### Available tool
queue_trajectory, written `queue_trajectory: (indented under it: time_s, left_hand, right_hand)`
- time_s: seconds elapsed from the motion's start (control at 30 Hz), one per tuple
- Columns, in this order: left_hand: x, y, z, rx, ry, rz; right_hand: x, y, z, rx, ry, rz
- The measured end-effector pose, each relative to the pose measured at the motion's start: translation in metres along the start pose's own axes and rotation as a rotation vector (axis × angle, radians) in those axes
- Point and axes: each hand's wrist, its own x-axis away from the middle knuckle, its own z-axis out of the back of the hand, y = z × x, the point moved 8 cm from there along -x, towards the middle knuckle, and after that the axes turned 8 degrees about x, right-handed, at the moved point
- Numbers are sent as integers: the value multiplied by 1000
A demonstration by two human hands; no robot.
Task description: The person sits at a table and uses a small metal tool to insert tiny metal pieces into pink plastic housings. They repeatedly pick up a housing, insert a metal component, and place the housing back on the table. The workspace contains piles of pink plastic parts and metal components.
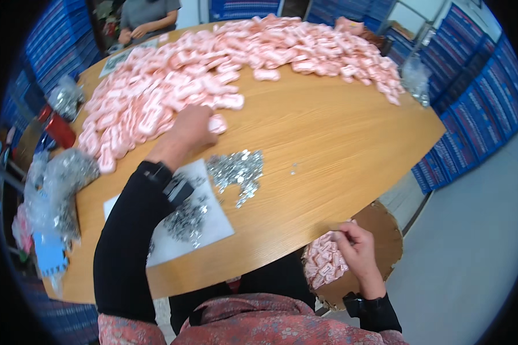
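Note:
My left hand [193, 127] reaches over the table to the near edge of a big heap of pink oblong pieces [149, 103]. Its fingers are curled around a single pink piece [217, 124] that shows beside them. Past the table's near edge, my right hand [358, 250] is pinched closed above a round brown container [388, 236]. Pink pieces [325, 261] lie inside that container, on its left side. Whatever the right fingertips hold is too small to make out. Below my left wrist, small dark-silver parts [187, 221] lie on a white sheet [218, 227], with shiny silver discs [239, 169] beside it.
Plastic bags of silver parts [69, 178] line the table's left edge, near a red can [57, 127]. Another clear bag [415, 77] sits at the far right. Blue stacked boxes [477, 109] stand around the table [328, 155]. Across it, another person's hands [138, 31] show.

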Motion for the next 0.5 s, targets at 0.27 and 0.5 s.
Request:
queue_trajectory:
  time_s: [0.27, 0.5]
  left_hand:
    - [62, -16, 55, 714, 69, 146]
    - [183, -4, 34, 1769, -7, 334]
  right_hand:
    - [-48, -37, -25, 97, -25, 84]
    - [-80, -13, -51, 121, -75, 66]
